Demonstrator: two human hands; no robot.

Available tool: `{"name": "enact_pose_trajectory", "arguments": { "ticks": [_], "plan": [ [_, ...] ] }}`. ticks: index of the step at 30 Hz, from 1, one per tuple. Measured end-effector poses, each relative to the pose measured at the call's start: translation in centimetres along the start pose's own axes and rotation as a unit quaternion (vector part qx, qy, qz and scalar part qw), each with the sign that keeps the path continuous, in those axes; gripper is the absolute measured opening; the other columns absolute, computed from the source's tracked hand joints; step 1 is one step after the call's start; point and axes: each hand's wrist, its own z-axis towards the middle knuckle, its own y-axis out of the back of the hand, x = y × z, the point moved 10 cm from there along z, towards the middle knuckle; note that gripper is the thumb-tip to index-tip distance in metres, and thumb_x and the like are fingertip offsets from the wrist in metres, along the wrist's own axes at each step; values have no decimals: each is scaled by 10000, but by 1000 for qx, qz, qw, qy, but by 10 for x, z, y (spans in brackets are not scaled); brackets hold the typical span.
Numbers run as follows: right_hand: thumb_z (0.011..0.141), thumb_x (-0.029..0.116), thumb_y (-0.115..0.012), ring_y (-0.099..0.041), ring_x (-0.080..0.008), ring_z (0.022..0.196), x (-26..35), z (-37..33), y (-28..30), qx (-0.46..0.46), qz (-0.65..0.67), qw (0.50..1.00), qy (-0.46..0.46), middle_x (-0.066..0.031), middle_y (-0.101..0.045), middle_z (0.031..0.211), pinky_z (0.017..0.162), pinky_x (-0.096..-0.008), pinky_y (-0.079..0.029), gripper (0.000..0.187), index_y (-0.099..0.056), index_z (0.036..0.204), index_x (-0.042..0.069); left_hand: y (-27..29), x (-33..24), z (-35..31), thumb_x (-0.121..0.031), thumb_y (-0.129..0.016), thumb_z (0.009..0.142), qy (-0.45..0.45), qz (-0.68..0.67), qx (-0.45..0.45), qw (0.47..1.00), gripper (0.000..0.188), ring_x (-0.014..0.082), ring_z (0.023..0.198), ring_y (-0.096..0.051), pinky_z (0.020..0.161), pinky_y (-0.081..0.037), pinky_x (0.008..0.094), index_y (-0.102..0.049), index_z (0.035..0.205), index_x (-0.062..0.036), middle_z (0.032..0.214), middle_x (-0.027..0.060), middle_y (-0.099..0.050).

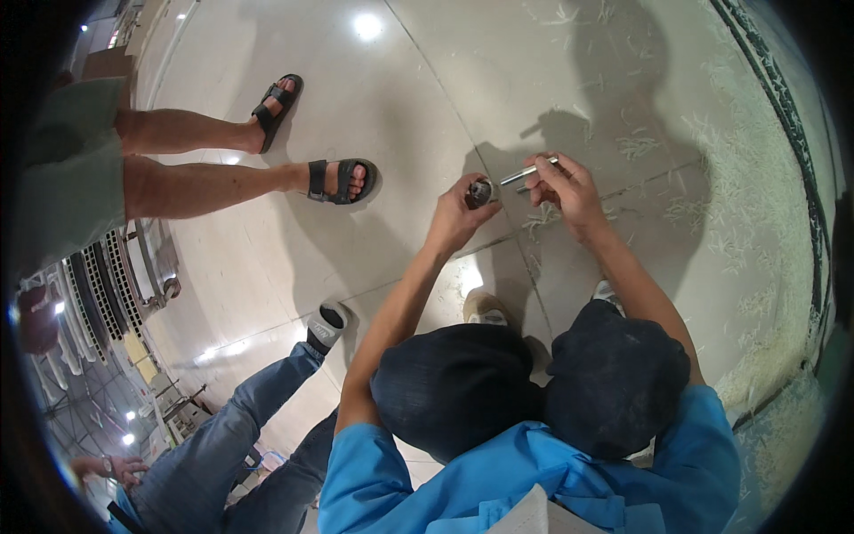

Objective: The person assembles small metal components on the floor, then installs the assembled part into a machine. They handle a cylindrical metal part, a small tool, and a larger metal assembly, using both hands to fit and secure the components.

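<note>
A round metal piece (481, 193) is held by the curled left hand (457, 212); just to its right, apart from it, a slim metal rod (527, 172) is pinched in the right hand (569, 192). Both are probably stiff and slippery; the piece is best gripped around its wall.

Bright glare (367, 27) on tiled floor (400, 116)

Round part (480, 192): metallic, dark with brighter patches, round face toward the camera; held in the left hand (455, 215). Rod (525, 174): slim, straight, bright silver; held at a slant in the right hand (572, 194), its lower left end just beside the round part, apart from it. A short silver end shows below the rod; whether they join cannot be determined.
</note>
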Motion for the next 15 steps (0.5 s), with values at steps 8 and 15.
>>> {"name": "enact_pose_trajectory", "arguments": {
  "ticks": [8,15],
  "plan": [
    [1072,247,-557,-623,-122,690,16,-18,-24,68,21,997,14,-68,-677,863,634,-256,-507,288,-657,1156,-9,-3,-25,-35,-70,-858,797,-40,-106,15,993,548,84,941,-595,811,-507,241,-623,1291,-29,1089,-3,-617],
    [1003,155,-620,-654,-156,726,15,-28,-18,119,19,993,-16,-120,-696,908,666,-312,-546,221,-661,1113,-32,-8,-31,-43,-26,-851,794,-49,-220,30,974,580,101,972,-564,826,-497,236,-623,1327,-48,1111,18,-523]
  ]
}}
